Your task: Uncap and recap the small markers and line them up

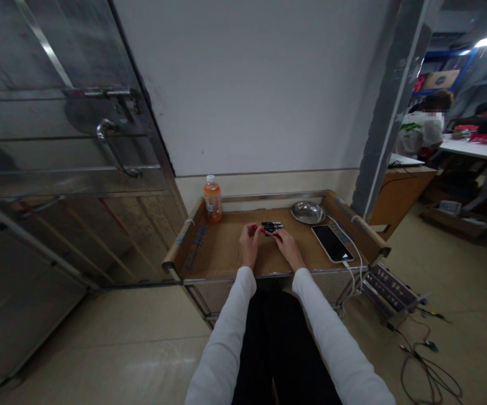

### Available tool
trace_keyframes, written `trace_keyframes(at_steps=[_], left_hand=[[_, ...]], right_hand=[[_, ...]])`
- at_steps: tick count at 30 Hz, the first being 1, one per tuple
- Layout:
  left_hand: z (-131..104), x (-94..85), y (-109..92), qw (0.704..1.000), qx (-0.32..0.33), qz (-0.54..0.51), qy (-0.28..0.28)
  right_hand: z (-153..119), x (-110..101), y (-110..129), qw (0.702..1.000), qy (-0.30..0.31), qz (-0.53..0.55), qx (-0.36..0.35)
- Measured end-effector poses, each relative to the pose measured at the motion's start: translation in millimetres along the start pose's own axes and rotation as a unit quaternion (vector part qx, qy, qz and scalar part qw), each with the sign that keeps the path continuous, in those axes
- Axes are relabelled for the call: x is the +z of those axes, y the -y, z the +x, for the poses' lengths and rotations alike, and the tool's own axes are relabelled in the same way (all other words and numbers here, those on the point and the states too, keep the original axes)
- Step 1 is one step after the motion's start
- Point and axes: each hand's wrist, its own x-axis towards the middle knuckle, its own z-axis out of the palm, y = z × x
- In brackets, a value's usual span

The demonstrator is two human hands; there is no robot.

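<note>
Over the cardboard-covered top of a small cart (pixel 222 253), my left hand (pixel 249 245) and my right hand (pixel 288 247) meet on a slim red marker pen (pixel 264 231). The left fingers close around its left end. At its right end, the right fingertips are pinched together. Just beyond the fingers lie several black marker pens (pixel 272 225) side by side, partly hidden by the hands. Small print on the pens is too fine to read.
An orange drink bottle (pixel 212 199) stands at the back left. On the right are a round metal dish (pixel 308 212) and a phone (pixel 332 243) with a white cable (pixel 348 236). Raised cardboard edges border the cart. People sit at tables far right.
</note>
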Motion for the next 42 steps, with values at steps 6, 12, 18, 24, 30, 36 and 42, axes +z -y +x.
trace_keyframes(at_steps=[6, 12, 18, 24, 30, 36, 42], left_hand=[[0.0, 0.2, 2.8, 1.000, -0.019, -0.022, 0.002], [0.2, -0.5, 4.2, 1.000, -0.020, -0.020, -0.005], [2.4, -1.8, 3.0, 0.998, -0.018, 0.019, -0.057], [1.0, 0.0, 4.4, 0.999, -0.016, 0.024, 0.013], [-4.2, 3.4, 4.4, 0.977, 0.026, 0.060, 0.202], [-7.9, 7.5, 5.7, 0.947, 0.072, 0.168, 0.265], [-4.3, 15.0, 9.7, 0.941, 0.096, 0.202, 0.253]], right_hand=[[0.2, -3.0, 4.7, 1.000, -0.001, 0.019, 0.002], [0.0, -6.9, 7.3, 1.000, -0.009, 0.010, 0.000], [-3.1, -4.1, 2.9, 0.998, -0.009, -0.065, 0.024], [-4.2, -4.9, 1.6, 0.988, -0.084, -0.121, 0.040], [-3.7, -12.1, 4.2, 0.978, -0.147, -0.128, 0.067], [-3.5, -10.7, 6.2, 0.972, -0.146, -0.172, 0.070], [-3.3, -11.1, 9.9, 0.975, -0.084, -0.185, 0.089]])
